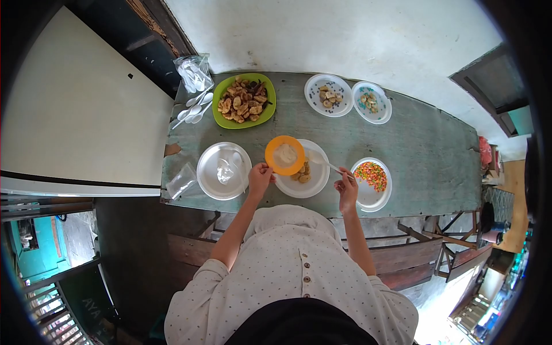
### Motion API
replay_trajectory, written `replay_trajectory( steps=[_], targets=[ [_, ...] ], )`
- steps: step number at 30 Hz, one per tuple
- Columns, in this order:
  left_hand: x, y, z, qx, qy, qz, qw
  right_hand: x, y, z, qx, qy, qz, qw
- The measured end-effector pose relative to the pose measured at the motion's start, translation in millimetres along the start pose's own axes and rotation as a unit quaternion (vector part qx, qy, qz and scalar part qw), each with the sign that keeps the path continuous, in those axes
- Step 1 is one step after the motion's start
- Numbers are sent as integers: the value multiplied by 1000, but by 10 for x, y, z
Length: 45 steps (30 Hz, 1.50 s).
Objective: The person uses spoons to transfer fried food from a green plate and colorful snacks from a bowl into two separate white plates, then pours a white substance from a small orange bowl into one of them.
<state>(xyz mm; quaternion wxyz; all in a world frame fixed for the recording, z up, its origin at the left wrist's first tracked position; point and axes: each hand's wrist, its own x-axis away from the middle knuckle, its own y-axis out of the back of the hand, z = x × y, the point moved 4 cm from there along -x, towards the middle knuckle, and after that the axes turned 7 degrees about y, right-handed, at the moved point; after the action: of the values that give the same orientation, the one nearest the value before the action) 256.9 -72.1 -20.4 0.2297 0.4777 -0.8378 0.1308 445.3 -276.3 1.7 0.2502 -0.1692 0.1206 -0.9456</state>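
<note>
**Orange bowl tipped over a white plate, spoon at the ready**

Far left on the desk (pixel 425 144): a clear bag of plastic spoons (pixel 194 72), more loose spoons (pixel 195 109) just below it, then a green plate of fried pieces (pixel 244 100). Nearer the front edge, a white plate with crumpled plastic (pixel 224 171).

Centre: left hand (pixel 260 175) closed on the near rim of the orange bowl (pixel 284 155), held tilted above the middle white plate (pixel 302 172), which carries a few fried pieces. Pale, powdery-looking contents in the bowl. Probably thin plastic, light and fairly stiff, smooth at the rim; best pinched at the rim, as held now. Contents likely to spill if tipped too far.

Right of it: right hand (pixel 347 187) closed around the handle of a white spoon (pixel 322 161), its tip pointing toward the bowl. Light, a little flexible, judged by its look.

Further right: a plate of coloured sprinkles (pixel 371 183) just beside the right hand, easily knocked. At the back, well apart, two small plates (pixel 329 95) with toppings.
</note>
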Motion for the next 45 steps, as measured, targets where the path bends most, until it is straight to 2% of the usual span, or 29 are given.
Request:
replay_trajectory(
  steps=[10, 26, 45],
  targets=[
    [-24, 344, -12, 40, 2, -45, 998, -33, 156, -69, 43, -1, 23, 999],
    [15, 340, 58, 32, 19, -49, 998, 51, 302, -153, 73, 20, 19, 997],
    [-4, 444, 99, 58, 10, -61, 996, -67, -105, -191, 104, 36, 39, 993]
  ],
)
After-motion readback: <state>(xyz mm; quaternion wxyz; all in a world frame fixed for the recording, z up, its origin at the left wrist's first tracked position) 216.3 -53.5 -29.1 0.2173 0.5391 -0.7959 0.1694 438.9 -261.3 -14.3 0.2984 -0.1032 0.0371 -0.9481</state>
